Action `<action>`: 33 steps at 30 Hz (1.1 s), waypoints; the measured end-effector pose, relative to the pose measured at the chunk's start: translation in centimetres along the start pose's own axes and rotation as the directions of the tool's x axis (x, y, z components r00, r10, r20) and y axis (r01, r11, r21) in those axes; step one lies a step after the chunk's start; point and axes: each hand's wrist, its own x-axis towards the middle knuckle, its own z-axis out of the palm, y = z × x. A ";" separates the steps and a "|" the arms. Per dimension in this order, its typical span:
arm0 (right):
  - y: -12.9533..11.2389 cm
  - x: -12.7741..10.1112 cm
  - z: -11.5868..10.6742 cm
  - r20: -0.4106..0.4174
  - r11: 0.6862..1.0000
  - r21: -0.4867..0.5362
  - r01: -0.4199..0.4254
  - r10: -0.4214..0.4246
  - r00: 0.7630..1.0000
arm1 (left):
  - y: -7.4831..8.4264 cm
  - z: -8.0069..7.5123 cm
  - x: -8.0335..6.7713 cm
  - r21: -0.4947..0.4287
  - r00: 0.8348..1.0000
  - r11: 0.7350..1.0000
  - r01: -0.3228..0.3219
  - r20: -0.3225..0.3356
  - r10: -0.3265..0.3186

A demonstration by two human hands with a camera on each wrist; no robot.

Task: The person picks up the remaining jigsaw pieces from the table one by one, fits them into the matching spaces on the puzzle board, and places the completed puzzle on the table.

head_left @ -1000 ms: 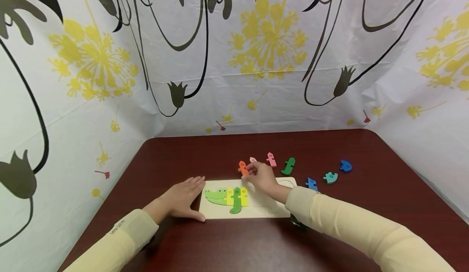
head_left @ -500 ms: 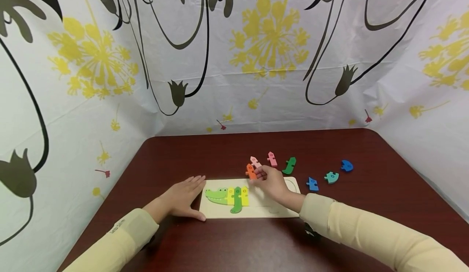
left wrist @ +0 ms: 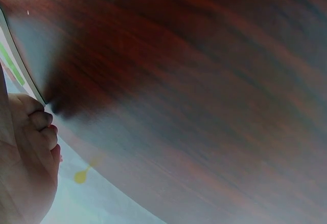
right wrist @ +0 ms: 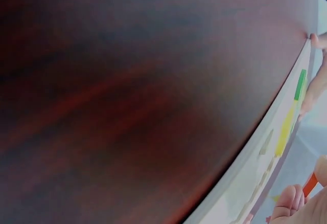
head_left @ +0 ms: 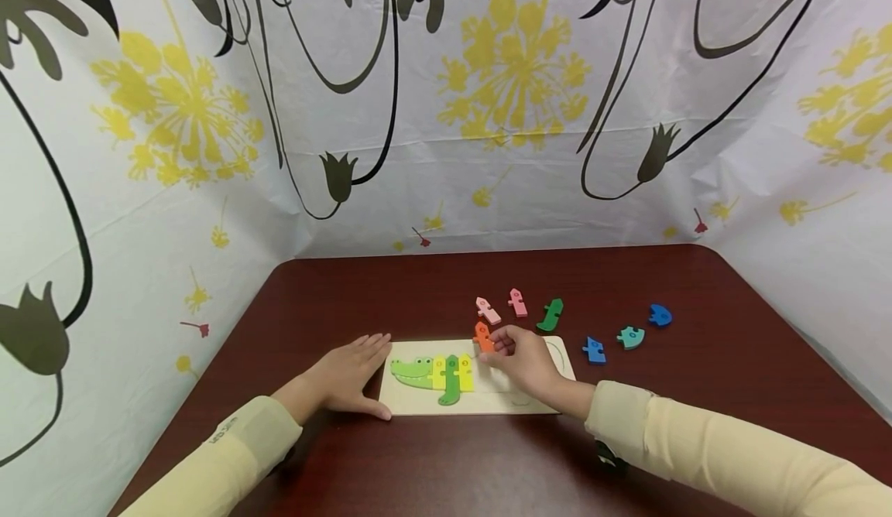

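Note:
A pale wooden puzzle board [head_left: 413,404] lies on the table. Fitted into it at the left are a light green crocodile head [head_left: 411,374], yellow pieces [head_left: 466,374] and a green leg piece [head_left: 449,384]. My left hand [head_left: 354,378] rests with straight fingers at the board's left end. Over the board's far middle, my right hand [head_left: 531,364] pinches an orange puzzle piece [head_left: 482,336] between thumb and fingers, its pointed end upward. In the right wrist view a strip of the orange piece [right wrist: 309,184] shows by the fingertips.
Beyond the board lie two pink pieces [head_left: 517,303] and a dark green piece [head_left: 550,315]. To the right are a blue pointed piece [head_left: 594,350], a teal piece [head_left: 630,337] and a blue rounded piece [head_left: 660,315]. A patterned cloth [head_left: 390,231] hangs around the dark red table [head_left: 376,292].
My right hand has moved to the right and slightly nearer with the orange piece, uncovering the left pink piece. My left hand has stayed in place.

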 end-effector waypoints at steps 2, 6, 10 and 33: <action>0.0 -0.3 0.0 0.002 1.000 0.005 0.002 -0.002 1.000 | 0.0 0.0 0.0 -0.001 1.000 1.000 0.001 0.001 -0.001; 0.1 -0.8 0.2 0.007 1.000 0.021 0.009 -0.009 1.000 | 0.0 0.1 -0.1 -0.004 1.000 1.000 0.000 0.001 0.000; 0.4 -1.4 0.4 0.010 1.000 0.017 0.022 -0.022 1.000 | 0.0 0.1 -0.1 -0.004 1.000 1.000 -0.002 0.001 0.002; 1.3 -2.6 1.6 0.036 0.997 -0.019 0.078 -0.077 0.996 | -0.1 0.1 0.0 0.013 1.000 1.000 0.000 -0.005 0.000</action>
